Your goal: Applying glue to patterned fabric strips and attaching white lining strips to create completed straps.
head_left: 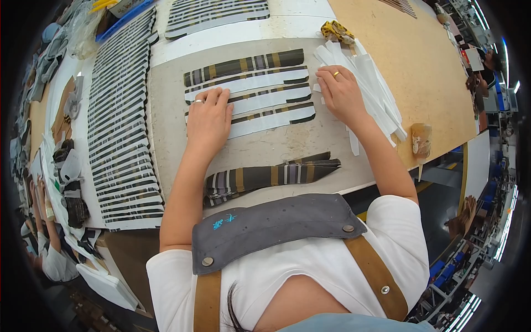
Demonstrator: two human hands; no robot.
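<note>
My left hand lies flat, fingers together, on the left ends of white strips laid over striped dark fabric pieces on a grey work mat. Wearing a ring, my right hand presses down at the right ends of the strips, next to a loose pile of white strips. Neither hand grips anything. A stack of striped fabric pieces lies nearer my body on the mat.
Rows of finished striped pieces with white strips fill a white board on the left, with more at the top. A brown board lies at right with a small brush. Another person sits at lower left.
</note>
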